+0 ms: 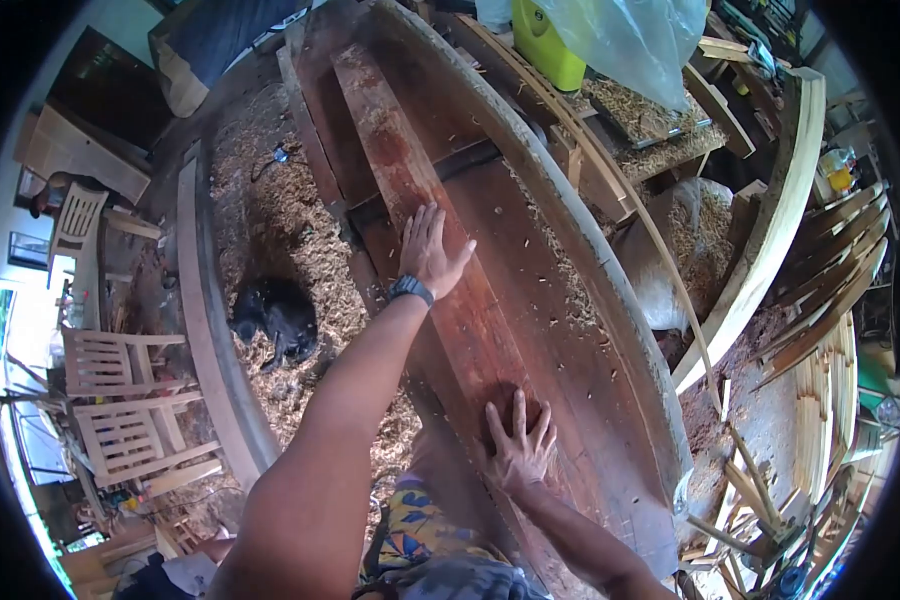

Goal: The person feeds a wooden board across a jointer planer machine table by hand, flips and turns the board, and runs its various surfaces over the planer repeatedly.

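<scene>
Shavings-strewn floor (315,232); long plank (482,322) slants up-left.

Person wears: dark watch (410,288), left wrist (429,299); mottled blue-grey top (465,582); yellow garment (410,512) with blue and orange print.

The head view looks from the person's head forward and steeply down, close enough that the patterned clothing (410,525) fills the near edge and both hands, left (435,262) and right (522,445), lie around the middle. The reddish plank (475,320) runs from near to far, leaning left, while the wide, round-edged lens reaches the slatted chairs (120,440) at left and the pale curved timber (770,235) at right.
</scene>
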{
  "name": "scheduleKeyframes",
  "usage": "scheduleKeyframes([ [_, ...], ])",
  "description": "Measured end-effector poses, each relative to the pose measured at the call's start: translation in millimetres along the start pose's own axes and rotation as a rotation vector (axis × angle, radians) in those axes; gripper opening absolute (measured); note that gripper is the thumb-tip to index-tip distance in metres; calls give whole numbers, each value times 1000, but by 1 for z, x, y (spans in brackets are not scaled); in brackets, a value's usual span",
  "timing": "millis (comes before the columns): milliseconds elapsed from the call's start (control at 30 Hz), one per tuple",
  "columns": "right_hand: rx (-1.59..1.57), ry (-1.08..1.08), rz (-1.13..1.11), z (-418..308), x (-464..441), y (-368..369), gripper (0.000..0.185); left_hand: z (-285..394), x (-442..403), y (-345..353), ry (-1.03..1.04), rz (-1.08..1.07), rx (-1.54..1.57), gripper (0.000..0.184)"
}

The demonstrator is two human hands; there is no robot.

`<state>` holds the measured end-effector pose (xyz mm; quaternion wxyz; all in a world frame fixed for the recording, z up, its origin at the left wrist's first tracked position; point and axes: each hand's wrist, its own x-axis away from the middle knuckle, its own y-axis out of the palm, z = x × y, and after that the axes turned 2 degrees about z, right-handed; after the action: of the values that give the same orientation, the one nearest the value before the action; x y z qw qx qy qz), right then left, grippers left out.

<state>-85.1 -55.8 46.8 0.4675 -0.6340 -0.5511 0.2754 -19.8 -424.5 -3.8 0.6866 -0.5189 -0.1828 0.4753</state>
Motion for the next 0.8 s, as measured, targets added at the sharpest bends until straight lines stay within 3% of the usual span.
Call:
scheduleKeyframes([
  [433,22,-79,108,-35,-90,3,61,-60,-80,6,28,45,-28,83],
  [800,13,-144,-27,-64,-164,12,67,-120,-152,22,68,82,-42,77],
])
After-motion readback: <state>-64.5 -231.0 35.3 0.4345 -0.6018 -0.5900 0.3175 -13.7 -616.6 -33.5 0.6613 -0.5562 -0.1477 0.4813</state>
